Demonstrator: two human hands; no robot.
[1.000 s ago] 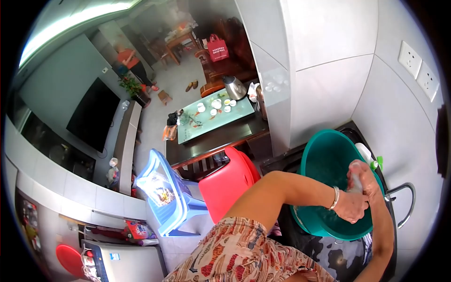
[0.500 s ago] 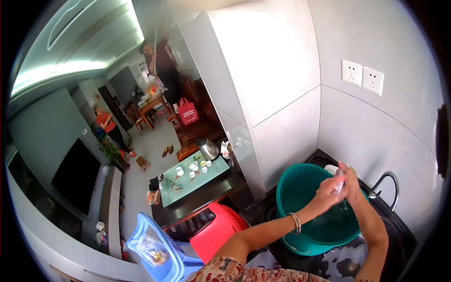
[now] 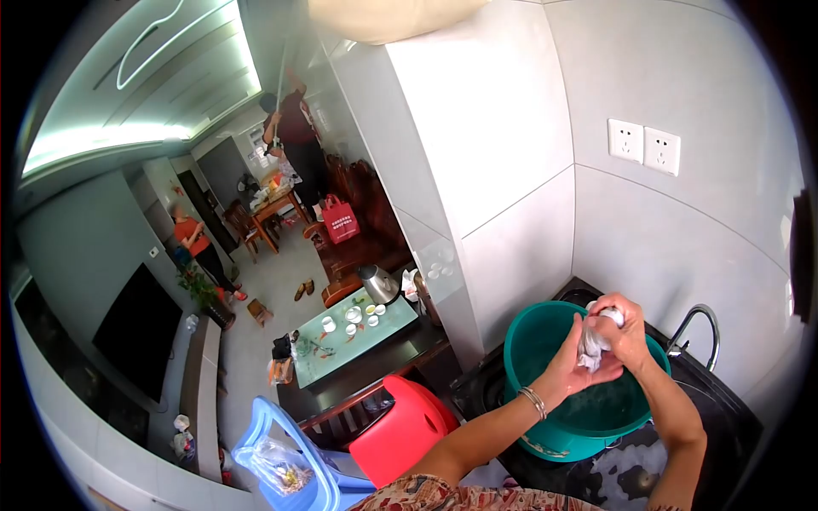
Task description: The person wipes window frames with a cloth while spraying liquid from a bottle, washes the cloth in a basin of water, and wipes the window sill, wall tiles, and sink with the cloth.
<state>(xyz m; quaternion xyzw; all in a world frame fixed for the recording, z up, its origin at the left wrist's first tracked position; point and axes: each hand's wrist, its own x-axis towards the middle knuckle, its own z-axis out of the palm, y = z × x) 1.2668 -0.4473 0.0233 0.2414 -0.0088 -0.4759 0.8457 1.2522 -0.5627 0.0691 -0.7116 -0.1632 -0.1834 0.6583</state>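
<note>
A wet white cloth (image 3: pixel 593 347) is bunched between my two hands, above the teal bucket (image 3: pixel 545 312). My left hand (image 3: pixel 567 368), with silver bangles at the wrist, cups it from the left and below. My right hand (image 3: pixel 629 330) is curled over its top and right side, fingers wrapped round it. Part of the cloth is hidden by the fingers. Cloudy-looking water shows inside the bucket below my hands.
The bucket stands on a black counter (image 3: pixel 716 426) beside a curved metal tap (image 3: pixel 712 332). Red stools (image 3: pixel 392 439) and a blue chair (image 3: pixel 319 477) are to the left. Beyond are a tea table (image 3: pixel 319 370) and two people, one holding a long pole.
My hands have turned and spread round the cloth, so more of it shows between them. The view has shifted slightly. The person at the back has moved the raised arm a little.
</note>
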